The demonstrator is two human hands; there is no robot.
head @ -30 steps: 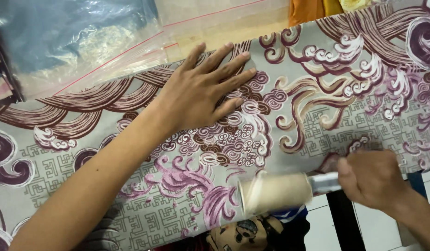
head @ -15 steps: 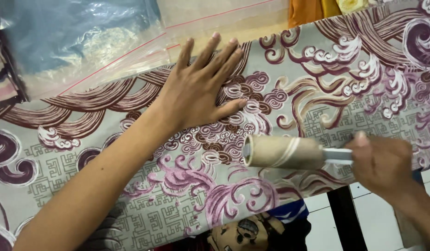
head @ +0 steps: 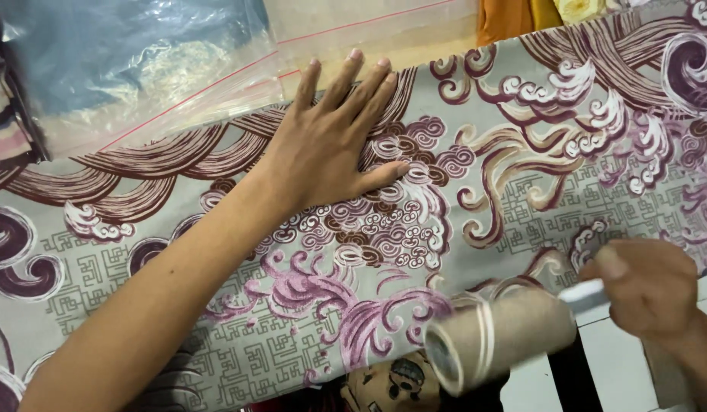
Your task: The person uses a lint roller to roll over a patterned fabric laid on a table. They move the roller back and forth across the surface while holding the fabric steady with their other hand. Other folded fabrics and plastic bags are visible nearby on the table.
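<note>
Lint roller [head: 495,336] gripped by handle in right hand [head: 647,286], at near edge of patterned cloth [head: 521,175]; left hand [head: 330,149] spread flat, pinning cloth. Rolling step; next stroke likely needs cloth kept taut.

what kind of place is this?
Probably a garment or textile packing spot: patterned fabric spread flat under the left hand, lint roller in the right hand, and clear plastic bags of folded cloth.

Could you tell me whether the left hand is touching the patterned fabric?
Touching: the head view shows the left hand pressed flat, fingers spread, on the patterned fabric.
</note>
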